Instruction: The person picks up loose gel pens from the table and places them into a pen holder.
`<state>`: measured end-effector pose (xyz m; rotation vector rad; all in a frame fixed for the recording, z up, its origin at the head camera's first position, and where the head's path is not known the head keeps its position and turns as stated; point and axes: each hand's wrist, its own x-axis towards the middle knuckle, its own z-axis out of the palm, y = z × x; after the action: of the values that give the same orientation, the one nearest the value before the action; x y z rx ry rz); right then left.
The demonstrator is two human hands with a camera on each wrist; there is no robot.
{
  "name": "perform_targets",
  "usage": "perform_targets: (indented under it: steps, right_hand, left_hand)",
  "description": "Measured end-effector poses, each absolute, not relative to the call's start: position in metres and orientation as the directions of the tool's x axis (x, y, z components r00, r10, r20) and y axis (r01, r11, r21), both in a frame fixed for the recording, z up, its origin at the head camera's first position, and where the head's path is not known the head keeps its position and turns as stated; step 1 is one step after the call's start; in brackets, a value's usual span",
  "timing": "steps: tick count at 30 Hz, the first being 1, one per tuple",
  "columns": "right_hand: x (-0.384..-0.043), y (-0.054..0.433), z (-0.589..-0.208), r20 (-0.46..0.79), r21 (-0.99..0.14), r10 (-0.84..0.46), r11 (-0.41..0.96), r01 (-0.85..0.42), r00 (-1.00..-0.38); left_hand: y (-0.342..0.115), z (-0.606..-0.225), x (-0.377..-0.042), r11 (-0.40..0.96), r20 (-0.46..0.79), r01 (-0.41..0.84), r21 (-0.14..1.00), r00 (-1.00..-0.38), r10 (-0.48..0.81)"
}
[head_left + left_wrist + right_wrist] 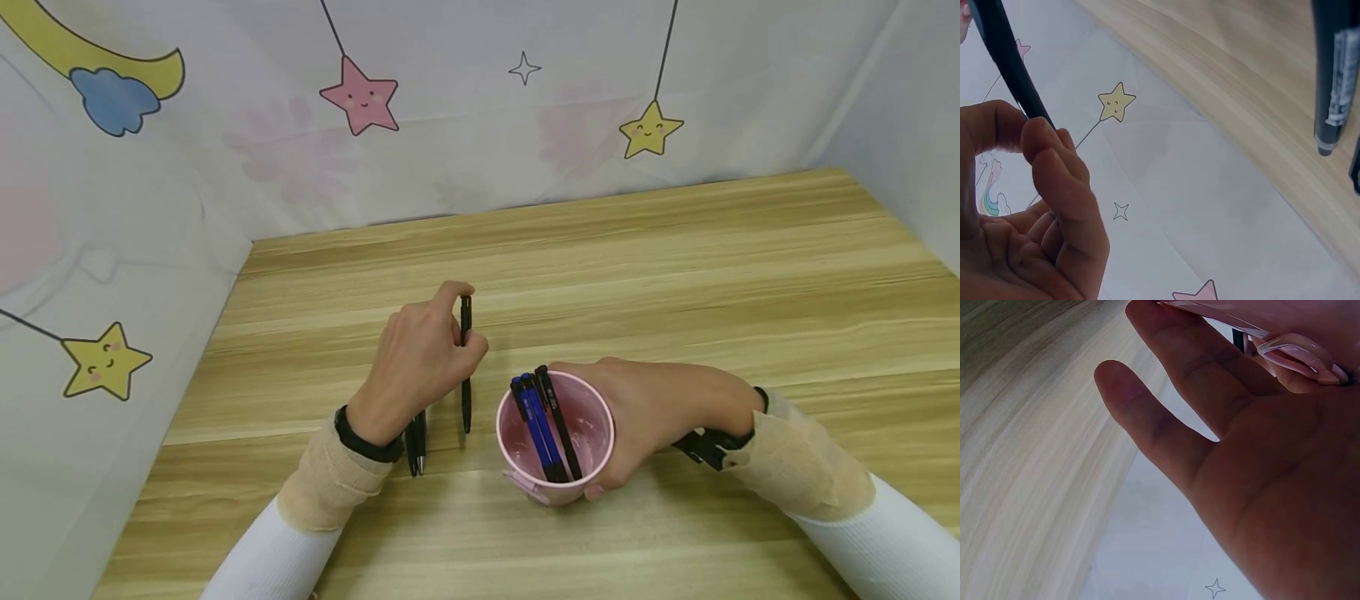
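Several pens (542, 429) lean in the pink cup (592, 417), the right hand (645, 408) gripping its side, likely steadying it, mouth clear, while the left hand (420, 346) pinches a black pen (467, 404) near its left side!

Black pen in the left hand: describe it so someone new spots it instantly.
On the wooden table, find the pink cup that the right hand grips. Left of it in the head view, the left hand holds a black pen. Other pens stand in the cup or show just below that hand; this is the only one held in fingers.
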<state>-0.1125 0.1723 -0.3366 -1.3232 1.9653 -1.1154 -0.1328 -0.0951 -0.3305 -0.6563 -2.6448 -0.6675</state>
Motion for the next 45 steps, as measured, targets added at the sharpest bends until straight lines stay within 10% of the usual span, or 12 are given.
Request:
perform_targets:
  steps: [45]
  right_hand:
    - [-0.112,0.173,-0.336,0.019,-0.849,-0.918,0.195,-0.492,-0.397]
  left_hand:
    - [-0.095,-0.319,-0.13,0.581,0.496,0.521,0.626,-0.84,0.219]
